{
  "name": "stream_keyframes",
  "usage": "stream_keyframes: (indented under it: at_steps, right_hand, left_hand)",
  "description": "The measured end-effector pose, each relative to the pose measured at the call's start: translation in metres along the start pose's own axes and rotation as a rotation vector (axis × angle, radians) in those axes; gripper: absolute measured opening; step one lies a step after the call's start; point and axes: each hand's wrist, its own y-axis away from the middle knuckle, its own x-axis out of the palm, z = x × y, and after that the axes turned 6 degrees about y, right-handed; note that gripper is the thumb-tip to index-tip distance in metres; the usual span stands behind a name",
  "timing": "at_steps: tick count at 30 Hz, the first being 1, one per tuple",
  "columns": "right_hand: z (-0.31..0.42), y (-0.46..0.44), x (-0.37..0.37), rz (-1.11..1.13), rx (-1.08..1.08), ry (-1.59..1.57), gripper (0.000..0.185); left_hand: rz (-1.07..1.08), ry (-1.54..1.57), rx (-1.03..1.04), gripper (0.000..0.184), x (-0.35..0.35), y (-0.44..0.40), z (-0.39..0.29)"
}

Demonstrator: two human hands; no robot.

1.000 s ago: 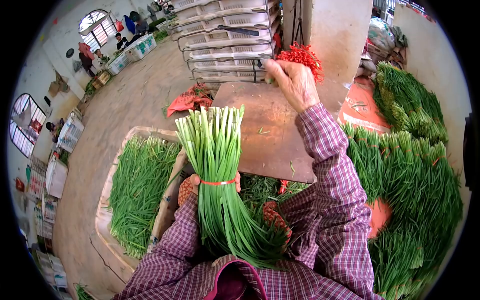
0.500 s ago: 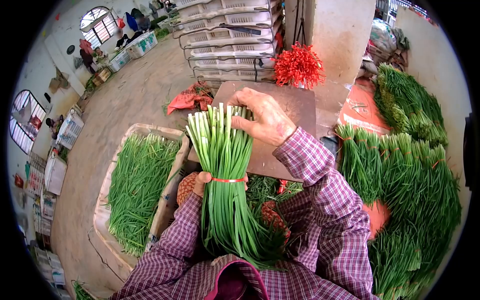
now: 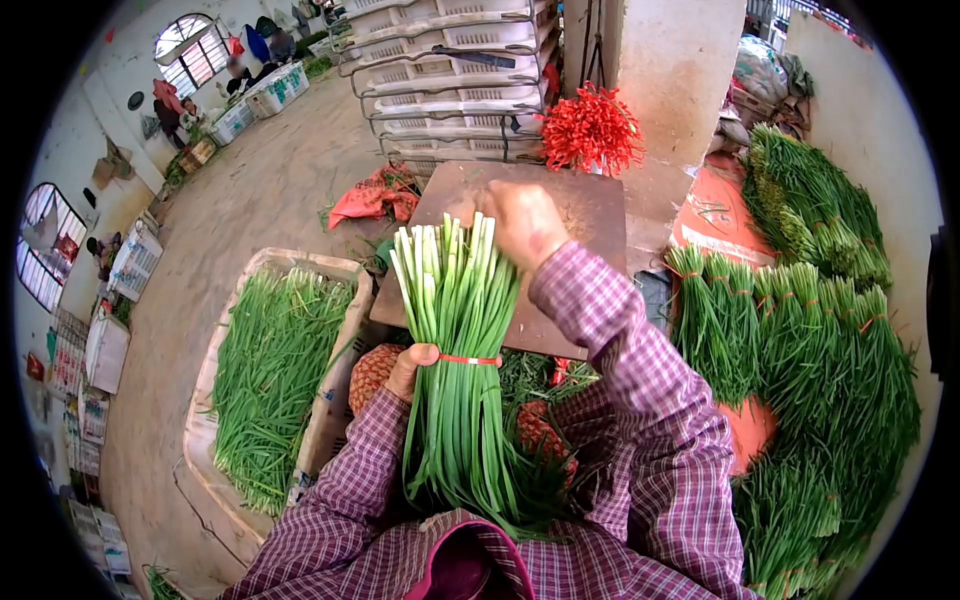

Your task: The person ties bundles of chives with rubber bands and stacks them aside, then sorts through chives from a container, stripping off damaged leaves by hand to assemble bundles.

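Note:
A bundle of long green stalks [image 3: 455, 420], pale ends up, stands upright before me with a red band [image 3: 468, 360] round its middle. My left hand [image 3: 408, 370] is wrapped round the bundle at the band, thumb in front and the other fingers hidden behind. At the top right of the pale ends is my right hand [image 3: 525, 222], blurred, its fingers curled in; whether a stalk is between them cannot be made out. Behind it lies a brown board [image 3: 575, 225].
A crate [image 3: 358, 300] of loose greens sits at the left. Banded bundles [image 3: 820, 350] are heaped at the right. Red ties [image 3: 592, 130] hang behind the board, beside stacked white trays [image 3: 450, 70]. People [image 3: 238, 75] sit far off at the back left.
My right hand came down from the upper right to the stalk tops, then shifted slightly right with its fingers curled. The bundle moved a little to the right in my left hand.

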Motion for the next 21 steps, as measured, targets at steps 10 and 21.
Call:
stream_keyframes:
  at_steps: [10, 21]
  right_hand:
    - [-0.023, -0.003, -0.014, -0.239, -0.230, -0.624, 0.054]
    - [-0.010, 0.066, -0.031, -0.288, -0.202, -0.730, 0.116]
  left_hand:
    - [-0.408, -0.057, 0.147, 0.067, -0.001, 0.004, 0.000]
    - [-0.376, -0.535, 0.564, 0.065, 0.110, -0.027, -0.069]
